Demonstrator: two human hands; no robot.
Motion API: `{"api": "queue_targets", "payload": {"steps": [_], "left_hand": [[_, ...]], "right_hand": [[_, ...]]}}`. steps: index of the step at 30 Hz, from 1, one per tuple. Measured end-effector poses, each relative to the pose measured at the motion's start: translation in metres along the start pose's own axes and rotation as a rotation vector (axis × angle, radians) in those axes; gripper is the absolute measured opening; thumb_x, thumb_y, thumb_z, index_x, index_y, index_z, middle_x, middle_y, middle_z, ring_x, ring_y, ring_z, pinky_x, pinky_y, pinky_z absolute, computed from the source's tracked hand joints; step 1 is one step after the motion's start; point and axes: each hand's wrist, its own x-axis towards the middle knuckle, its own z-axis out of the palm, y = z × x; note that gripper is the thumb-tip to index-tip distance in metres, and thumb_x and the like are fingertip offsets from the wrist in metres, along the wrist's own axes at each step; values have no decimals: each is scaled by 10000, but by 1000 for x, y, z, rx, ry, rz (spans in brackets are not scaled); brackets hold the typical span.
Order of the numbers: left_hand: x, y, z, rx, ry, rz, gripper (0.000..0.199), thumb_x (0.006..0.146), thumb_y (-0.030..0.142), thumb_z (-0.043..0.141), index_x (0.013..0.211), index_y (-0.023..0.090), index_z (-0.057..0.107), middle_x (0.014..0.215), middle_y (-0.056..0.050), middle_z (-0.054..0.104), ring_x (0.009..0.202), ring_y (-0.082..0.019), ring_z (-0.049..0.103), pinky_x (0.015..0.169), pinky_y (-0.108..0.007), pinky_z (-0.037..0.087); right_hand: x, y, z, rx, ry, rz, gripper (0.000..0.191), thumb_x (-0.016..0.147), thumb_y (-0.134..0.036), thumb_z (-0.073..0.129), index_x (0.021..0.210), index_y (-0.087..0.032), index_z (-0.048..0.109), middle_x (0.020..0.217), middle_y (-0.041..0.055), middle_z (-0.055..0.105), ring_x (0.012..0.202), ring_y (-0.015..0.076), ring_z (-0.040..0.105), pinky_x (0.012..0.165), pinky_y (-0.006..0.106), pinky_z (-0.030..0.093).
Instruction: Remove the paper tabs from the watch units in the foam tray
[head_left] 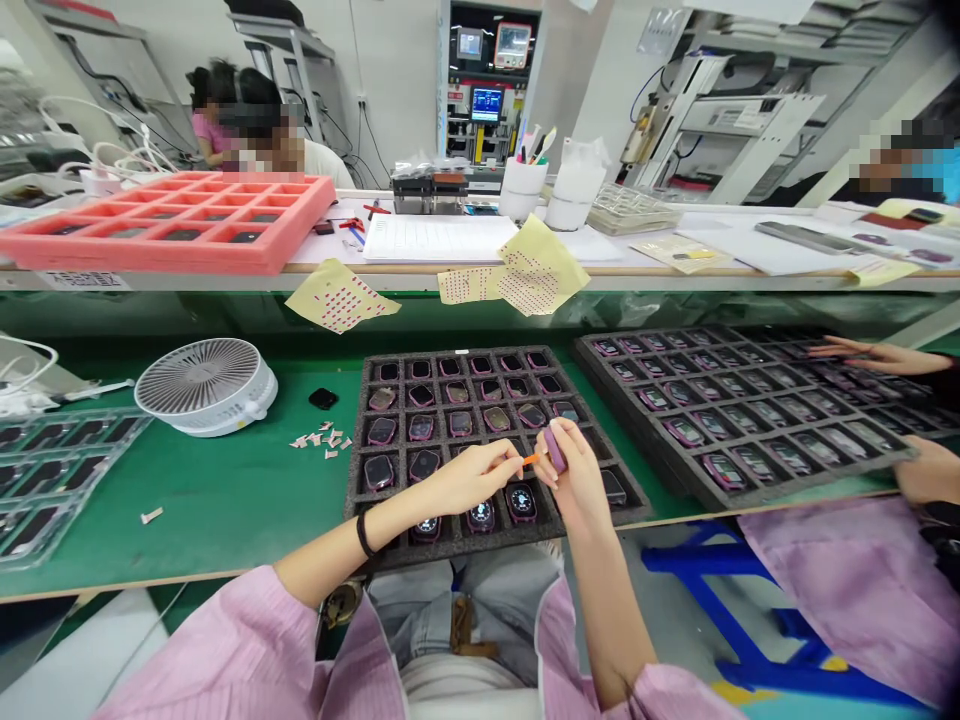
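My right hand (571, 462) is closed around a small purple-edged watch body (555, 450), held above a dark foam tray (360, 440). From the left, my left hand (484, 472) pinches a thin orange stick (531, 459), its tip close to or touching the watch; exact contact is hard to tell. Beneath both hands the tray's compartments hold rows of purple-edged watch bodies. In the front row, a watch with a lit face (521, 502) lies below my hands. A black band circles my left wrist.
A white fan (206, 385), a black square piece (323, 399), small pale tabs (330, 440) and clear trays (67, 470) lie left. A second foam tray (705, 500) is right, with a co-worker's hands (874, 355) there. Yellow sheets (341, 297) hang from the shelf edge.
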Motion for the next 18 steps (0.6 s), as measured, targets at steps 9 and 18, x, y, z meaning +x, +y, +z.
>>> {"api": "queue_targets", "payload": {"steps": [9, 18], "left_hand": [[-11, 5, 2, -334, 78, 12, 330, 918, 419, 428, 813, 138, 566, 588, 54, 430, 514, -73, 335, 498, -204, 285], [-17, 10, 0, -271, 103, -13, 326, 928, 403, 409, 815, 145, 574, 556, 63, 420, 496, -74, 357, 493, -201, 288]], "right_hand": [[-11, 10, 36, 169, 17, 8, 339, 725, -389, 734, 706, -213, 445, 478, -106, 412, 351, 38, 327, 323, 145, 285], [-14, 10, 39, 133, 27, -17, 336, 750, -430, 707, 718, -217, 450, 481, -103, 398, 359, 40, 308, 347, 156, 279]]}}
